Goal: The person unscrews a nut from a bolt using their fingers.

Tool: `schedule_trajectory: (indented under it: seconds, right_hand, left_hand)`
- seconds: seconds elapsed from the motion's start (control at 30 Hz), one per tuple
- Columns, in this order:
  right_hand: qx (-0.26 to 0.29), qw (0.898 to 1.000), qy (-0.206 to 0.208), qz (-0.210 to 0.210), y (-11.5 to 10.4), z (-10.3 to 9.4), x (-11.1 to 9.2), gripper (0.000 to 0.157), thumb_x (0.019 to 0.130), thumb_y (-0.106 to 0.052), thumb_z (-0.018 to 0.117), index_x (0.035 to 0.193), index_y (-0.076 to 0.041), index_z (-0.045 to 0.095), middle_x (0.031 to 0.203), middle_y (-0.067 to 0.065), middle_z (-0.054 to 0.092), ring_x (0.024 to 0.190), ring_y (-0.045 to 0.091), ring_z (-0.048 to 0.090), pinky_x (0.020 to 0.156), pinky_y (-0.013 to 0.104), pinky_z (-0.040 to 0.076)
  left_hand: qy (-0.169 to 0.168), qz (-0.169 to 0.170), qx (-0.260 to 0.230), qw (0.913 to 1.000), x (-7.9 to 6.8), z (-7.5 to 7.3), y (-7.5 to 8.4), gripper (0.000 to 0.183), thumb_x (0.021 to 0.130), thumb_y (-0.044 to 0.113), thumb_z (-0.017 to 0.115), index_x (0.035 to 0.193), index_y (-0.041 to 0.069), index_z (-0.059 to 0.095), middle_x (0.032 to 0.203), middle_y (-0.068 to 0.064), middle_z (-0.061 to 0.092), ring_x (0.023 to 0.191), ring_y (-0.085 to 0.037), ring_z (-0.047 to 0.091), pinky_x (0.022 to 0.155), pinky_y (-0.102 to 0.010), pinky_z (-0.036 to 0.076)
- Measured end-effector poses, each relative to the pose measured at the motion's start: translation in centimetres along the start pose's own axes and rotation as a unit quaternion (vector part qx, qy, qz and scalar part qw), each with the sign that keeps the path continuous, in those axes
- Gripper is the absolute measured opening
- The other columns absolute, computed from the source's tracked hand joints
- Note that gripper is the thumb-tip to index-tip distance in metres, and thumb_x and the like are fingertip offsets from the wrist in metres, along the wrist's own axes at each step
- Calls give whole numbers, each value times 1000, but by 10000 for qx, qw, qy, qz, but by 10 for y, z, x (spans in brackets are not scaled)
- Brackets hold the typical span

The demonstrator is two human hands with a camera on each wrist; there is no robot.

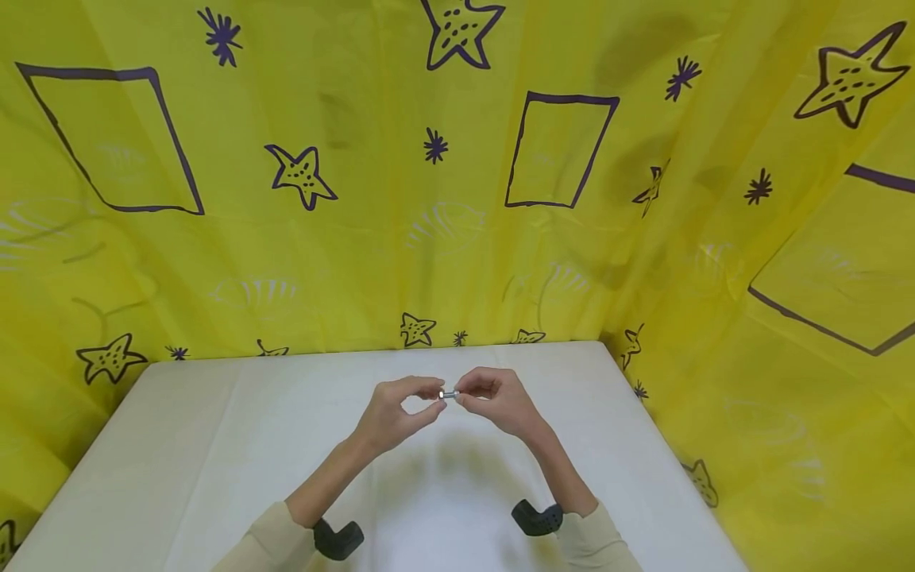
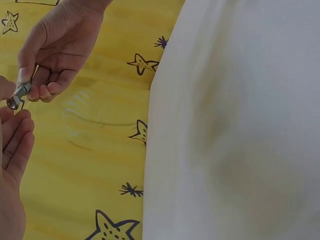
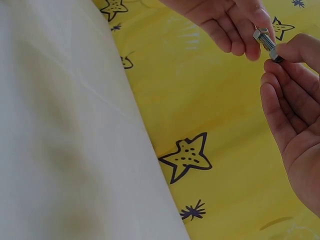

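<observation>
A small silvery bolt is held level between the two hands, above the white table. Threads show along its shank in the right wrist view, and each end has a hex-shaped piece. My left hand pinches the bolt's hex head between thumb and fingertips. At the other end, a nut sits in the thumb-and-finger pinch of my right hand. The left wrist view shows the bolt end-on, with the right hand beyond it and the other fingers loosely bent.
Beneath the hands is a white-covered table, with soft shadows on it. A yellow curtain with purple stars and squares stands along its back and sides. Dark wrist devices sit at both sleeves.
</observation>
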State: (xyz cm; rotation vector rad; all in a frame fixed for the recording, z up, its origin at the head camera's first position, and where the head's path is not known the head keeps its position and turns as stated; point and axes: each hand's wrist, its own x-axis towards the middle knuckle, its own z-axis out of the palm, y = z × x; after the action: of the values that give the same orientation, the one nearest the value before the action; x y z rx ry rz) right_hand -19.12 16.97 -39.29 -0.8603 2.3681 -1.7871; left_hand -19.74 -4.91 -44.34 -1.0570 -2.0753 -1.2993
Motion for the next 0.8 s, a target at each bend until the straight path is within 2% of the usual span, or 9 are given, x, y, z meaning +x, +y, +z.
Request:
schedule_trajectory:
  seconds: [0.13,0.3,0.53,0.7,0.8]
  right_hand:
    - [9,10000,9,-16,0,0,0,9,90,8,65,97,9,71,93,16,70,82,16,65,80,26,57]
    - [97,9999,33,-62,-1,1,0,9,89,9,65,96,10,70,92,16,69,81,14,65,79,25,57]
    - [95,9999,61,-114,-3,2,1,9,89,9,65,96,10,70,91,15,70,81,15,65,79,26,57]
    - [122,9999,27,-100,-3,3,1,9,89,9,65,96,10,70,91,15,70,82,15,65,79,26,57]
    - [99,9999,14,-108,-3,3,2,9,89,9,65,96,9,70,91,14,70,82,15,65,80,26,57]
  left_hand:
    - [-89,224,190,9995,0,-1,0,37,77,-4,83,111,1,71,105,-7,73,94,-20,69,84,-30,57]
    - [-161,418,229,9987,1,0,0,32,78,-10,80,106,3,72,102,-5,73,95,-20,69,85,-27,56]
    - [-40,-43,-1,10000,1,-1,5,21,82,-4,78,102,0,74,91,-6,75,78,-15,71,73,-27,59]
    - [-95,-473,-354,9982,0,-2,6,14,87,-1,74,101,0,74,89,-8,75,75,-12,70,72,-29,60]
    - [-115,-591,-389,9974,0,-3,6,15,87,-1,74,103,1,74,91,-7,75,76,-13,70,73,-31,60]
